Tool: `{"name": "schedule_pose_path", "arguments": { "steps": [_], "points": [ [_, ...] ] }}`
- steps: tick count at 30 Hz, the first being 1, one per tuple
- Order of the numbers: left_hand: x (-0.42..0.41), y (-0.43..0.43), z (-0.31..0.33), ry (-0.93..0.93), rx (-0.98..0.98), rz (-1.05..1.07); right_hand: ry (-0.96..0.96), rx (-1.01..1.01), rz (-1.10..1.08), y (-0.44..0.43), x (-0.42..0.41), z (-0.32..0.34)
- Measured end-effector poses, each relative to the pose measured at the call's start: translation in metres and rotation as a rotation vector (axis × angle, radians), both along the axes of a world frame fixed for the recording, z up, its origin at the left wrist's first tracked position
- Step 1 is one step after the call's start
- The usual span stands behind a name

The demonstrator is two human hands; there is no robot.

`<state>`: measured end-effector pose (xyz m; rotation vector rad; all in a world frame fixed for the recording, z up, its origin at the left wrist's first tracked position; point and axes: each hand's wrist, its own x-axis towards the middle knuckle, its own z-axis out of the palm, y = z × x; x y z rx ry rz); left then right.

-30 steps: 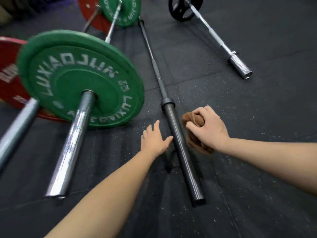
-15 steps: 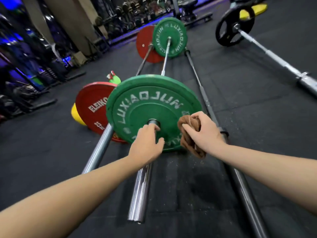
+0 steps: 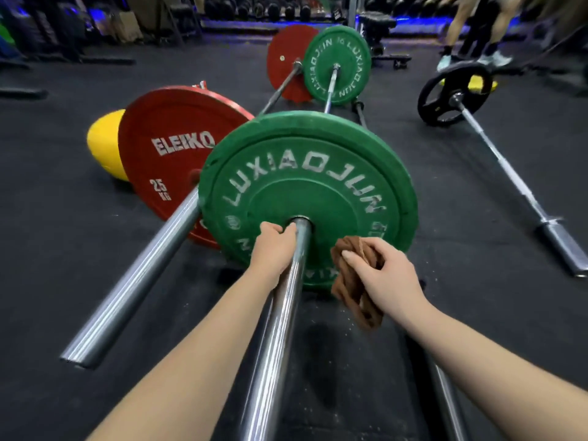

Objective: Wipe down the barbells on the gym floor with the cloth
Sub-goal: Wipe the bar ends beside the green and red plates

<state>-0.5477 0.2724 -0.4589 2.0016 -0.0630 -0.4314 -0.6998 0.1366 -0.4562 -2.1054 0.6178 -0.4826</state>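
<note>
My left hand point(image 3: 273, 249) wraps the chrome sleeve point(image 3: 280, 313) right against the hub of the green plate point(image 3: 318, 186). My right hand point(image 3: 381, 275) clamps the bunched brown cloth point(image 3: 353, 291), just beside the sleeve and not touching it.

Risks, as I judge them:
1) The plates roll on the floor point(image 3: 63, 249) under a sideways wipe.
2) My fingers get pinched at the hub.
3) The wadded cloth skips patches.

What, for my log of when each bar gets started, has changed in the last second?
The left hand moved left from beside the dark bar and took hold of the chrome sleeve against the green plate. The right hand followed across, now beside that sleeve. Unchanged: it still grips the brown cloth, not yet on the sleeve.
</note>
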Motion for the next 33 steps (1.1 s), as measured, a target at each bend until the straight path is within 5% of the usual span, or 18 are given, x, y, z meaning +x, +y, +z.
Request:
{"name": "schedule_pose_path", "arguments": {
  "steps": [3,10,16,23,29,33],
  "points": [
    [-0.003,-0.002,-0.005,-0.111,0.169,-0.063,0.032,0.021,0.014,0.008,-0.008,-0.003],
    [-0.003,0.013,-0.004,-0.068,0.160,-0.143,0.075,0.076,-0.053,0.006,0.029,0.021],
    [-0.030,0.034,-0.005,0.003,0.084,-0.264,0.089,-0.211,0.079,0.004,0.065,0.031],
    [-0.048,0.045,-0.016,0.041,0.036,-0.208,-0.176,-0.786,0.261,0.009,0.104,0.020],
    [-0.046,0.045,-0.029,0.356,-0.131,-0.099,-0.182,-0.908,0.273,0.009,0.117,-0.007],
    [-0.043,0.043,-0.040,0.344,-0.118,-0.112,-0.072,-0.930,0.297,0.008,0.122,-0.006]
  ]
}}
